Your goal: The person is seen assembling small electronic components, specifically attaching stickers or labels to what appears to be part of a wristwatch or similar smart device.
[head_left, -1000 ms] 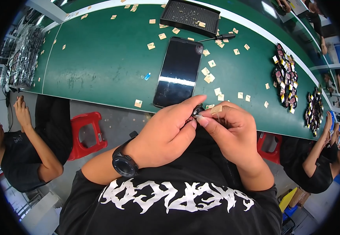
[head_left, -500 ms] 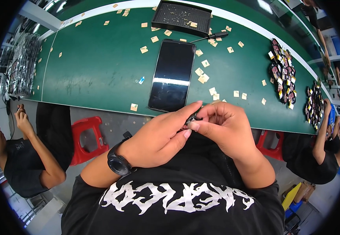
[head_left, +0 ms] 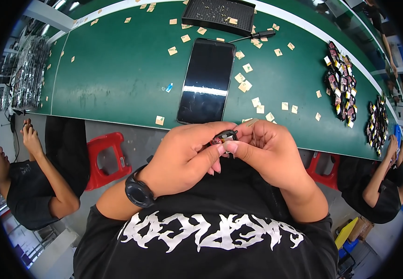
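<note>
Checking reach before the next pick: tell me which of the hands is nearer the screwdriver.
Right. The right hand sits below the screwdriver, almost straight down the table from it; the left hand is farther off to the left.

Dark phone [head_left: 207, 81] face-up on green table [head_left: 117, 79], black tray [head_left: 217, 14] beyond

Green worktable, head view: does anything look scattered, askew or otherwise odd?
Yes. Small tan paper squares lie strewn loose over the green worktable, some around the dark phone, which lies slightly askew to the table edge. A screwdriver lies loose beside the black parts tray. Both hands pinch a small component; nothing looks damaged.
</note>
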### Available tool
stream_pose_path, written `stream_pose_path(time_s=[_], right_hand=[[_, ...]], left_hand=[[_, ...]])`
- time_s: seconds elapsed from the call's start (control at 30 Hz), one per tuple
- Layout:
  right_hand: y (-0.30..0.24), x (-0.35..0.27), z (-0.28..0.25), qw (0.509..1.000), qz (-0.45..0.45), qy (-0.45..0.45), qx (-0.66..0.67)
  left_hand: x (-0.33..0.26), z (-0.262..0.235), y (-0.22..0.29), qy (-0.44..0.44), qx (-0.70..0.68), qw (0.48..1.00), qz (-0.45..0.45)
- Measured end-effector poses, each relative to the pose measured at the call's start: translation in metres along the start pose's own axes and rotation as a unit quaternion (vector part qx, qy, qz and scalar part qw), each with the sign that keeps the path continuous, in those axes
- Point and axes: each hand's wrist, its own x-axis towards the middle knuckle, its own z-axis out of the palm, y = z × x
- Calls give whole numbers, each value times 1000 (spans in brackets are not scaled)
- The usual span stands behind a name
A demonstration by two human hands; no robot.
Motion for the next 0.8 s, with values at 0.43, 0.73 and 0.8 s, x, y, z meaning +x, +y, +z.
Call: stream_pose_path(time_s=[0.43,0.73,0.8], right_hand=[[-13,-16,-1,991,-53,-37,121],[-25,-21,-5,993,-108,3,-51],[-31,-29,-9,980,-155,30,-121]], left_hand=[[-14,-7,18,-59,54,991,106],[-16,-3,15,-28,74,986,145],[-19,-5,13,-40,-37,997,63]])
